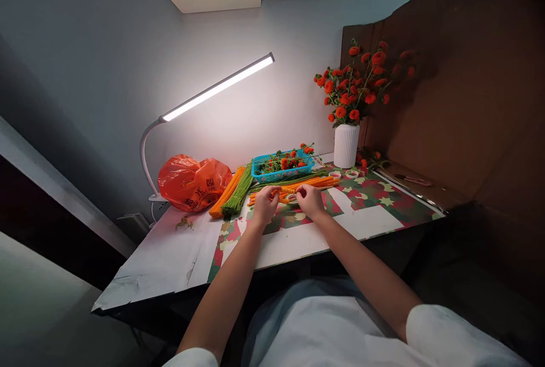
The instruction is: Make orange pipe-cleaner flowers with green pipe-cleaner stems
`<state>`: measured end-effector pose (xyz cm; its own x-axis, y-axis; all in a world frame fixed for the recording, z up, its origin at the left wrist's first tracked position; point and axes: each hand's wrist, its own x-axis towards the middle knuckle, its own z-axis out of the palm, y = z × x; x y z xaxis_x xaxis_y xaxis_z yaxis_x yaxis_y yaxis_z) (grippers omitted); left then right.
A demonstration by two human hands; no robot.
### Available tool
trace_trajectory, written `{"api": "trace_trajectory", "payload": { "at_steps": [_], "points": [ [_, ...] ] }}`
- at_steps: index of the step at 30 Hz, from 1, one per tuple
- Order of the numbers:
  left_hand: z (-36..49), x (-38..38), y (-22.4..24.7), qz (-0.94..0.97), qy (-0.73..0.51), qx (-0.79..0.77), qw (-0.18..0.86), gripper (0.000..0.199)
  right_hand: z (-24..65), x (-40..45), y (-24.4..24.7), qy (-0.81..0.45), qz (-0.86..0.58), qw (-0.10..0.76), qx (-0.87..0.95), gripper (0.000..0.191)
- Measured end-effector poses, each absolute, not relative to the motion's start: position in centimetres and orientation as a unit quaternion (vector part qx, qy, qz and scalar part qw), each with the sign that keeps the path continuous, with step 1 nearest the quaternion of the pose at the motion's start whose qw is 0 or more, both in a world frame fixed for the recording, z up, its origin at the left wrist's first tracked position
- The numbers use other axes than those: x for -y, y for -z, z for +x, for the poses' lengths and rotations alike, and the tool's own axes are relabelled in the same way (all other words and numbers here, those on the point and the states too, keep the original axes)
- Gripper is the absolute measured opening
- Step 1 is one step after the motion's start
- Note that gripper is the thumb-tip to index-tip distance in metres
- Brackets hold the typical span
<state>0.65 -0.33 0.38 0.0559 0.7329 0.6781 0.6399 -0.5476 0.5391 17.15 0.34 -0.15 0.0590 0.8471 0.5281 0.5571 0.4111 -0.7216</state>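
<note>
An orange pipe cleaner (pixel 288 190) stretches between my hands just above the table, and it looks coiled in the middle. My left hand (pixel 266 206) pinches its left end, fingers closed. At the other end, my right hand (pixel 310 200) closes thumb and fingertips on it. Behind the hands lies a loose spread of orange pipe cleaners (pixel 326 182). To the left, a bundle of green pipe cleaners (pixel 237 194) rests against a bundle of orange ones (pixel 224 198). A roll of tape (pixel 292 198) lies below the coiled piece, partly hidden.
A blue basket (pixel 283 175) holds orange flowers with green stems. Farther right stands a white ribbed vase (pixel 346 146) of orange flowers. Tape rolls (pixel 352 174) lie near it. An orange plastic bag (pixel 193 184) sits by the lit desk lamp (pixel 219 88). Cardboard (pixel 460 95) walls the right side.
</note>
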Motion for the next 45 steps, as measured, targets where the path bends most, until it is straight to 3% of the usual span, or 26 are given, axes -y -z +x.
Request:
{"api": "trace_trajectory", "payload": {
  "at_steps": [11, 18, 28, 45],
  "points": [
    [0.31, 0.33, -0.28, 0.771, -0.445, -0.455, 0.02, 0.019, 17.26, -0.64, 0.44, -0.125, -0.503, 0.522, 0.677, 0.014],
    [0.34, 0.4, -0.37, 0.784, -0.431, -0.447, 0.03, 0.019, 17.36, -0.66, 0.22, -0.196, -0.492, 0.546, 0.65, 0.01],
    [0.51, 0.21, -0.02, 0.717, -0.501, -0.469, 0.123, 0.016, 17.33, -1.05, 0.51, -0.249, -0.49, 0.565, 0.615, 0.01],
    [0.01, 0.24, -0.31, 0.748, -0.482, -0.45, 0.074, 0.014, 17.19, -1.12, 0.73, -0.224, -0.474, 0.544, 0.655, 0.011]
  ]
}}
